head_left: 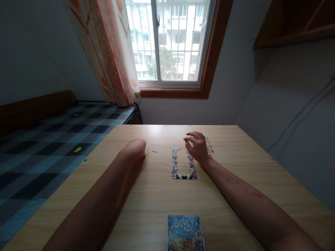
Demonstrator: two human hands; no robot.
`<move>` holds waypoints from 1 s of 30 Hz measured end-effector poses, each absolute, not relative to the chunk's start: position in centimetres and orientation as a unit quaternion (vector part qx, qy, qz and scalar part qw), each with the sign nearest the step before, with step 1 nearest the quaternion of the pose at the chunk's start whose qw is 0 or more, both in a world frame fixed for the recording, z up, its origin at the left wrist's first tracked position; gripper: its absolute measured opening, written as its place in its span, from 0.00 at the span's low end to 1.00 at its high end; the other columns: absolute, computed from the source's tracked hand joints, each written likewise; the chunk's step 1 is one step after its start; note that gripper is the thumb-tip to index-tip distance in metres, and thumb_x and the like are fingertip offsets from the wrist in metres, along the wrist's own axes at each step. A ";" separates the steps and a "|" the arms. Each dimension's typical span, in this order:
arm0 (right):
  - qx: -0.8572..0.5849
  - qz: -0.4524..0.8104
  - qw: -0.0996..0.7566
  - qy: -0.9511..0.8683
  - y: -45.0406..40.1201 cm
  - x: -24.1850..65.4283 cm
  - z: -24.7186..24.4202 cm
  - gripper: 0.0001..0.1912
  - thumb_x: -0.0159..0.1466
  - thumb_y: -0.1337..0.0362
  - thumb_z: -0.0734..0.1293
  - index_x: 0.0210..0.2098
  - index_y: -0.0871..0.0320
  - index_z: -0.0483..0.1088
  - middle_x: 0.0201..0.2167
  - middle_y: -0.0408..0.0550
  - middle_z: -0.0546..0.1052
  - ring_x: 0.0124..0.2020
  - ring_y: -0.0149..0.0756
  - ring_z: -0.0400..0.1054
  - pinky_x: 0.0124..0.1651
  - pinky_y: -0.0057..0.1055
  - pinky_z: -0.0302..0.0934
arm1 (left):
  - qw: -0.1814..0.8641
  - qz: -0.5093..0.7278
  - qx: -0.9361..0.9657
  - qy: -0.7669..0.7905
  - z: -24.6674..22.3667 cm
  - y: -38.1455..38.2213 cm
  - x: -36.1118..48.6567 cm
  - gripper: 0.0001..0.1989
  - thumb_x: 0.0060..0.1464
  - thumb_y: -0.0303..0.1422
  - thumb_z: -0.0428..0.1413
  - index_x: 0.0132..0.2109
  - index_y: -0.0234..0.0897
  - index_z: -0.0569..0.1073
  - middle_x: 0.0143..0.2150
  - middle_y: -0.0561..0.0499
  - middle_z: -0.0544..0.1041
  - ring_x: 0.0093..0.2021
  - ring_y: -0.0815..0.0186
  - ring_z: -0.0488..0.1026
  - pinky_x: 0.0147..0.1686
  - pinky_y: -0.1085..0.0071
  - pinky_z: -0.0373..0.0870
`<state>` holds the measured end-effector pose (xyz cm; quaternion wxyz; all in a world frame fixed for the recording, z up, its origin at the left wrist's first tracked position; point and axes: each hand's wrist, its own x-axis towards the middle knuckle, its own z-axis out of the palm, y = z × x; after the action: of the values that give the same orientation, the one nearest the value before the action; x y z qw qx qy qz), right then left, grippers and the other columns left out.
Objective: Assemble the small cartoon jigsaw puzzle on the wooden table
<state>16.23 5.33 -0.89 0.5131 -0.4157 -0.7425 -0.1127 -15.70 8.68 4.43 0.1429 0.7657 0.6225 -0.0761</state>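
Puzzle pieces joined into a partial frame (174, 166) lie flat on the wooden table, with bare wood inside. My right hand (196, 145) is over the frame's upper right corner, its thumb and index finger curved with a gap between them. Beside it, to the right, is a spread of loose pieces (209, 146). My left hand (137, 148) rests on the table left of the frame, fingers turned down and mostly hidden, with a small piece (146, 153) at its edge. A few light blue pieces (155, 151) lie between that hand and the frame.
A blue Bluey box (185, 233) sits at the near edge of the table (151, 205). Left of the table stands a bed with a checked cover (60, 139). Beyond are a curtain (112, 52) and a barred window (178, 42); a wooden shelf (295, 38) hangs upper right.
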 end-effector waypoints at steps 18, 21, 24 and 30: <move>-0.391 -0.107 0.510 -0.759 5.1 16.1 -0.6 0.06 0.65 0.69 0.68 0.36 0.52 0.77 0.43 0.47 0.80 0.50 0.44 0.69 0.56 0.45 0.63 | 0.218 -0.099 0.756 0.609 7.6 6.8 -14.6 0.11 0.39 0.37 0.62 0.31 0.36 0.79 0.28 0.48 0.78 0.29 0.63 0.71 0.29 0.71 0.64; -0.377 -0.104 0.512 -0.765 5.0 16.0 -0.4 0.06 0.65 0.69 0.68 0.36 0.53 0.77 0.42 0.47 0.80 0.49 0.43 0.70 0.55 0.44 0.64 | 0.331 -0.033 0.748 0.575 7.9 6.6 -14.4 0.10 0.39 0.37 0.62 0.29 0.37 0.75 0.28 0.51 0.76 0.27 0.66 0.69 0.26 0.72 0.63; -0.366 -0.103 0.502 -0.777 4.7 15.7 -0.2 0.07 0.65 0.69 0.68 0.37 0.52 0.77 0.42 0.46 0.81 0.49 0.43 0.70 0.55 0.44 0.64 | 0.415 0.064 0.745 0.517 7.5 6.5 -13.3 0.10 0.41 0.37 0.62 0.29 0.37 0.72 0.27 0.52 0.75 0.26 0.68 0.68 0.24 0.73 0.62; -0.329 -0.110 0.479 -0.807 3.8 15.2 0.4 0.07 0.67 0.68 0.68 0.38 0.51 0.78 0.42 0.44 0.82 0.50 0.41 0.71 0.54 0.42 0.63 | 0.498 0.207 0.697 0.472 4.7 5.9 -9.7 0.11 0.43 0.35 0.64 0.32 0.36 0.71 0.25 0.55 0.71 0.25 0.71 0.67 0.23 0.74 0.63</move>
<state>15.22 3.82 0.44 0.4786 -0.3291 -0.8065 -0.1102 -9.70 5.86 4.69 0.4980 0.6972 0.4721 0.2073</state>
